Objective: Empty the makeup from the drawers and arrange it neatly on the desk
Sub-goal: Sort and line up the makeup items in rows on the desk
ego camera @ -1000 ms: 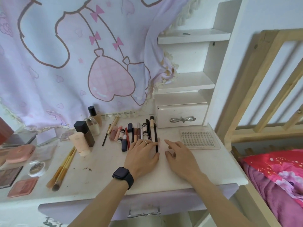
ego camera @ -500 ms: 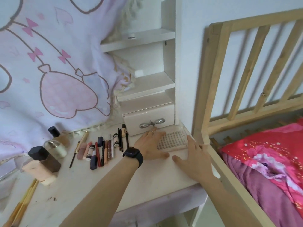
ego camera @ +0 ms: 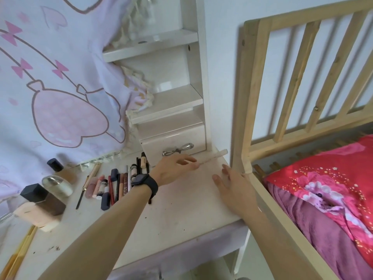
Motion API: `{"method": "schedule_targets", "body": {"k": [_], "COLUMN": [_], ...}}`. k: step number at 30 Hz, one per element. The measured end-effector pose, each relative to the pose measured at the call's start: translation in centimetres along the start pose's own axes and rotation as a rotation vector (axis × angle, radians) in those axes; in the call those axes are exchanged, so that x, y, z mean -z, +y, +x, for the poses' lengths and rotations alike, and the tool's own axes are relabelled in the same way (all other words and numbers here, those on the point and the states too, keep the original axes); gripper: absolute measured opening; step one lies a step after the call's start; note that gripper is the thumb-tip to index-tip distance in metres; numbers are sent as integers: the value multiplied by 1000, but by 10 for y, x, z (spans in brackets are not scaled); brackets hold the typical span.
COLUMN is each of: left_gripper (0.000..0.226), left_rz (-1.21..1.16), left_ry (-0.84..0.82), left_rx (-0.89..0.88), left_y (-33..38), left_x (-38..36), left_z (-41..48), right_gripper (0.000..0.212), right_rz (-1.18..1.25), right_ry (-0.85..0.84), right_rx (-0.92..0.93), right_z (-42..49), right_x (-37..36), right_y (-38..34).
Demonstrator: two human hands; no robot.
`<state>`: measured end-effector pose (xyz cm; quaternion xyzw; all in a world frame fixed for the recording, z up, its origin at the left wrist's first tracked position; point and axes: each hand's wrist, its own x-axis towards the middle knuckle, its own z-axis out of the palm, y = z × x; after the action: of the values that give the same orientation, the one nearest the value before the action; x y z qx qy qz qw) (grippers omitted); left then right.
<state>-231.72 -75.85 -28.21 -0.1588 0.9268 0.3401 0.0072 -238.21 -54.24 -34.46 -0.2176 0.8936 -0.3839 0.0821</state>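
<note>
A clear flat lash case (ego camera: pixel 214 157) stands tilted up on its edge at the back right of the white desk (ego camera: pixel 181 211), just in front of the small shut drawer (ego camera: pixel 173 141) with a bow handle. My left hand (ego camera: pixel 173 170), with a black watch on its wrist, pinches the near end of the case. Fingers straight, my right hand (ego camera: pixel 234 186) lies flat on the desk beside the case. A row of lipsticks, pencils and tubes (ego camera: pixel 119 183) sits side by side left of my left wrist.
Foundation bottles and a glass jar (ego camera: pixel 54 186) stand at the left, with brushes (ego camera: pixel 20 249) near the front left edge. A pink curtain (ego camera: pixel 60 93) hangs behind. White shelves rise above the drawer. A wooden bed frame (ego camera: pixel 248 118) with red bedding (ego camera: pixel 323 190) adjoins the desk's right side.
The view has swung right. Both hands left the pencil row and went to the lash case. The case, flat on the desk before, is now tipped up on its edge.
</note>
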Motion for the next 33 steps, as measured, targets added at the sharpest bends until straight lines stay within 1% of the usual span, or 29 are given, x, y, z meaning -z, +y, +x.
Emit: {"method": "schedule_targets", "body": {"k": [2,3,5,7,8,11,18,20,23,24,26,28,29,31,33], "left_gripper": [53,50,49,48,48,49,55,56,68,71,71,62,58,53,45], "left_rz": [-13,-1,59,119,131,129,143,147,91,57,4,-53,-108,-233,-336], "left_ry": [-28,-52,-75,-77,-78,-78,-89,-79,-102,-125,-162,-188,-203,-224,-234], "left_rx": [-3,0,9,8,8,14,23,17,19,24,28,44,52,53,45], "left_y": [3,4,6,8,8,8,11,11,11,12,14,17,18,17,18], "left_x": [0,0,-3,-6,-7,-5,2,3,1,-2,-8,-13,-14,-13,-11], "left_z": [0,0,-1,-2,-3,-6,-9,-9,-13,-14,-16,-19,-22,-28,-35], "right_gripper": [61,61,70,83,82,63,67,63,53,57,79,99,104,106,101], "right_rz": [-75,-41,149,264,277,327,373,389,400,436,589,685,716,779,845], "right_ry": [42,67,101,88,67,35,50,45,-15,-61,-126,-149,-157,-186,-241], "right_rx": [28,18,-52,-105,-115,-104,-91,-96,-100,-97,-87,-49,-29,8,9], "right_z": [-1,-2,-1,3,4,5,2,1,5,7,9,9,8,7,7], "right_x": [-3,-4,-4,-1,1,6,8,9,9,9,8,9,9,9,11], "right_y": [-4,-6,-7,-5,-3,2,3,4,5,5,1,-3,-5,-8,-10]}}
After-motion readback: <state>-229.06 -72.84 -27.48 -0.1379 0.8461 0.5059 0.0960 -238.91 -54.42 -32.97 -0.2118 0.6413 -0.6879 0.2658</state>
